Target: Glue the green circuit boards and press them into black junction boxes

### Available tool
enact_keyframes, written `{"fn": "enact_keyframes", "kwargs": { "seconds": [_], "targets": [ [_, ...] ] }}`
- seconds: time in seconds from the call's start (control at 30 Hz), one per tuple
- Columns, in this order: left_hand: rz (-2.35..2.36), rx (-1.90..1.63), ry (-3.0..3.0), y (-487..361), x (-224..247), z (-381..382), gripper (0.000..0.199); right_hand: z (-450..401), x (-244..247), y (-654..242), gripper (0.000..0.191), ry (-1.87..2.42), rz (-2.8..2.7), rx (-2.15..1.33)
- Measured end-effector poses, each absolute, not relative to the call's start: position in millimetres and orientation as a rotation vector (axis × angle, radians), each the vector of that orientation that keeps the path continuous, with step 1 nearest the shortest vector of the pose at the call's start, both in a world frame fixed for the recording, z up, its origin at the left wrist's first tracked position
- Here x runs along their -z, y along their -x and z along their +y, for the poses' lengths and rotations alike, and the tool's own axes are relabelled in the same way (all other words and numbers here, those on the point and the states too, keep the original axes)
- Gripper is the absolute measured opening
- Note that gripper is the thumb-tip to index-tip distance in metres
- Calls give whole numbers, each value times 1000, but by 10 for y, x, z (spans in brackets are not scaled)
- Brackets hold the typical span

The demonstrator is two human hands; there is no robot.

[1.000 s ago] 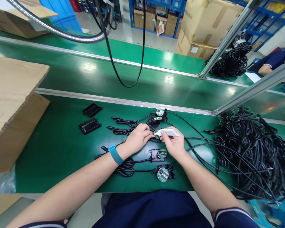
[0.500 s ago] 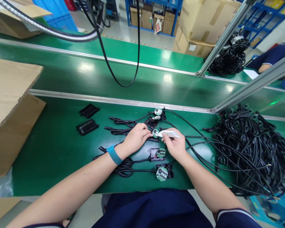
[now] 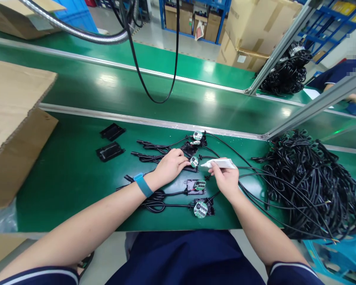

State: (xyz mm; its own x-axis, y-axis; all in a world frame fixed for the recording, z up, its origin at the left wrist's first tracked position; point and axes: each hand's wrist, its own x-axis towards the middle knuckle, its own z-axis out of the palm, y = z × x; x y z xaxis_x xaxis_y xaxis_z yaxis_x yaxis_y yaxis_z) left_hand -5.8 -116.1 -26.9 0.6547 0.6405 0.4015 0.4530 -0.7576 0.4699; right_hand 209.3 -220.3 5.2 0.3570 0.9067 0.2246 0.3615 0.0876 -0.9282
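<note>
My left hand (image 3: 171, 165), with a teal band at the wrist, has its fingers pinched together at the left edge of a small round green circuit board (image 3: 194, 161). Just right of that board, my right hand (image 3: 226, 179) grips a white squeeze tube (image 3: 224, 163). The tube's narrow nozzle points left, a short gap from the board. Nearer me lie a second board (image 3: 199, 185) over an open black case (image 3: 191, 191) and a larger round board (image 3: 201, 209). Beyond my left hand is another round board (image 3: 197, 135) among black cables.
Two black covers (image 3: 110, 152) lie on the green bench at left, beside a cardboard box (image 3: 23, 150). A large heap of black cables (image 3: 311, 186) fills the right side. A black cable loop (image 3: 157, 102) hangs ahead. At far right, a co-worker's arm (image 3: 341, 89) shows.
My right hand has drawn the tube away to the right, so its nozzle no longer meets the board. My left hand stays at the same board. The whole view has shifted slightly.
</note>
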Motion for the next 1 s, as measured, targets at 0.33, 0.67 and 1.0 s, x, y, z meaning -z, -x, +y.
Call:
{"fn": "enact_keyframes", "kwargs": {
  "seconds": [0.33, 0.67, 1.0],
  "targets": [
    [902, -758, -2521, 48, 218, -1173, 26, -2150, 12, -1981, 32, 1492, -1213, -634],
    [905, -761, -2521, 37, 237, -1154, 26, -2201, 8, -1968, 29, 1486, -1228, -622],
    [937, -724, -2509, 195, -100, -1827, 30, -2383, -626, -2007, 24, 1353, -1054, -696]
  ]
}}
